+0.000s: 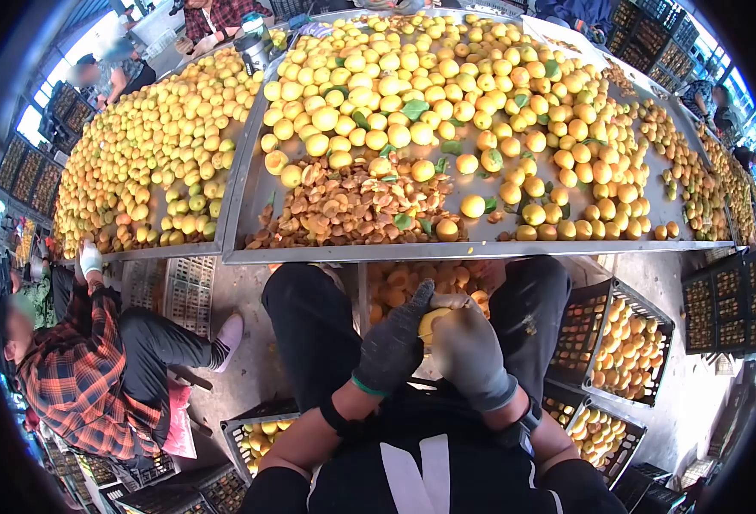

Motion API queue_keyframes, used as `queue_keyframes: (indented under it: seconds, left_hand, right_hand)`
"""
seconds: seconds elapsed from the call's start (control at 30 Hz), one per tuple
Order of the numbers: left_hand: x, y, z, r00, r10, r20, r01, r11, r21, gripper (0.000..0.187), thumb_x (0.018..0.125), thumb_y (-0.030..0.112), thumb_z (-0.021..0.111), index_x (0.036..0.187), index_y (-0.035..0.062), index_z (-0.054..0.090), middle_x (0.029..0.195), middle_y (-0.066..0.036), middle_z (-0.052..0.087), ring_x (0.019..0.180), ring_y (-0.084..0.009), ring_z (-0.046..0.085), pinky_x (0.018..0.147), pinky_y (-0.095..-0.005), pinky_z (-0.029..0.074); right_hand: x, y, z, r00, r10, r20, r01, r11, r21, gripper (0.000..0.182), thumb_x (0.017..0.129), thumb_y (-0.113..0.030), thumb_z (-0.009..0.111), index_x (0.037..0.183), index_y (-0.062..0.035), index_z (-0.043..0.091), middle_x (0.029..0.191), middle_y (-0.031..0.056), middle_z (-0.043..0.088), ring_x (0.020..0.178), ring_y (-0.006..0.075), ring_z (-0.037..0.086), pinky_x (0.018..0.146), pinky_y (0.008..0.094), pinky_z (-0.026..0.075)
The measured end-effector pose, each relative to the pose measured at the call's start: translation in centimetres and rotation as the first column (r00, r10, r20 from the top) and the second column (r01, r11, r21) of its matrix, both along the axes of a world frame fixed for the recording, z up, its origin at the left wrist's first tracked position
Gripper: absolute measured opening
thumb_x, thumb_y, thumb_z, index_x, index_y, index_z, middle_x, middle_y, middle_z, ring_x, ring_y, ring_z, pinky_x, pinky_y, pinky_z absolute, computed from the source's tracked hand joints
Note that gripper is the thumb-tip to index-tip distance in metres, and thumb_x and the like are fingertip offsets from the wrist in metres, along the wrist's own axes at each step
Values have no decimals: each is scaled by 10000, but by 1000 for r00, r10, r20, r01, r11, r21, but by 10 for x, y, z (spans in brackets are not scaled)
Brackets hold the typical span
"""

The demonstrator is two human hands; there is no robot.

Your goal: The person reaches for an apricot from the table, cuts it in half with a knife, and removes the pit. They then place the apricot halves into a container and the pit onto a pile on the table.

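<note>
Between my knees, both gloved hands come together around a yellow apricot (pixel 432 325). My left hand (pixel 392 341), in a dark grey glove, is closed on its left side. My right hand (pixel 472 349), in a lighter grey glove, wraps the other side and is partly blurred. Whether it also holds a small tool cannot be made out. Below the hands, a crate of orange apricot pieces (pixel 395 287) shows between my legs. Ahead, whole apricots (pixel 378 86) cover much of the metal table (pixel 481 250), with a heap of brown pits (pixel 361 201) near its front edge.
Black crates of apricots (pixel 626 347) stand at my right, with another crate (pixel 262 437) at my left. A person in a plaid shirt (pixel 95 377) sits at the left, beside a second fruit-covered table (pixel 151 158). Other people are around the far side.
</note>
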State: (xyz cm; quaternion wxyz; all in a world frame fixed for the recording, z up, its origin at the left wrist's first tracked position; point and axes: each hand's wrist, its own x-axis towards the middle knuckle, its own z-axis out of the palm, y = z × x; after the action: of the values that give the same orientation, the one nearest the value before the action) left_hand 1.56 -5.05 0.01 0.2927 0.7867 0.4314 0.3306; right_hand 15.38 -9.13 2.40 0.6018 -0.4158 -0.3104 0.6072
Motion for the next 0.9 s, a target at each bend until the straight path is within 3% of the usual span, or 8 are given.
queue_keyframes:
  seconds: [0.1, 0.2, 0.27, 0.33, 0.47, 0.67, 0.73, 0.9]
  left_hand:
    - [0, -1, -2, 999, -3, -39, 3, 1000, 2, 631, 830, 94, 607, 1428, 168, 421, 1065, -154, 653, 800, -312, 665, 680, -378, 530]
    - [-3, -1, 7, 999, -18, -30, 16, 998, -52, 610, 849, 128, 604, 1429, 156, 418, 1057, -155, 651, 819, -312, 663, 698, -379, 528]
    - [-3, -1, 14, 999, -43, 0, 43, 996, -83, 603, 857, 149, 604, 1430, 150, 416, 1051, -156, 650, 841, -313, 664, 715, -379, 528]
    - [-3, -2, 17, 991, -56, 123, 70, 992, -109, 605, 864, 163, 606, 1436, 146, 407, 1081, -155, 649, 920, -316, 661, 774, -372, 526]
    - [-3, -2, 16, 991, -46, 126, 58, 994, -96, 603, 866, 168, 609, 1434, 142, 409, 1111, -157, 647, 984, -313, 653, 830, -361, 522]
    - [-2, 3, 7, 990, -53, 129, 63, 995, -76, 558, 857, 142, 625, 1392, 125, 466, 1148, -162, 644, 1037, -295, 646, 863, -344, 520]
    - [-1, 2, 6, 985, -53, 163, 79, 983, -163, 547, 849, 132, 634, 1376, 124, 486, 1175, -150, 640, 1053, -272, 645, 854, -334, 523]
    - [2, 2, 0, 971, -62, 230, 99, 983, -154, 580, 859, 175, 640, 1403, 125, 446, 1222, -158, 618, 1084, -282, 634, 862, -350, 515]
  right_hand:
    - [1, -1, 3, 998, 59, -20, -61, 991, -121, 473, 857, -72, 697, 1260, -25, 454, 1188, 63, 558, 995, 128, 563, 894, 256, 480]
    - [-11, -1, 6, 987, 25, 158, -15, 998, -68, 517, 843, -77, 716, 1274, -6, 440, 1188, 71, 566, 1013, 144, 573, 908, 268, 479]
    - [-18, -5, 4, 950, -88, 300, 56, 992, 112, 595, 829, -76, 731, 1319, 21, 406, 1208, 93, 557, 1066, 156, 565, 936, 279, 470]
    - [-20, -7, 8, 950, -80, 301, 47, 992, 115, 664, 828, -51, 723, 1371, 14, 347, 1255, 98, 527, 1116, 160, 540, 972, 293, 448]
    - [-21, -7, 1, 974, -46, 221, 18, 992, 128, 758, 837, -12, 693, 1454, 6, 252, 1338, 101, 471, 1174, 163, 503, 1010, 302, 425]
    - [-18, -7, 2, 972, -6, 234, -18, 995, 102, 736, 856, 19, 635, 1473, 4, 234, 1406, 98, 416, 1220, 154, 462, 1026, 295, 399]
    - [-19, -6, -1, 972, -18, 233, -11, 992, 123, 733, 856, 22, 635, 1470, 10, 235, 1378, 95, 432, 1183, 142, 478, 1000, 281, 416]
    - [-19, -8, -15, 976, -58, 208, 15, 979, 204, 741, 860, 46, 614, 1480, 16, 208, 1369, 86, 417, 1164, 131, 475, 983, 265, 421]
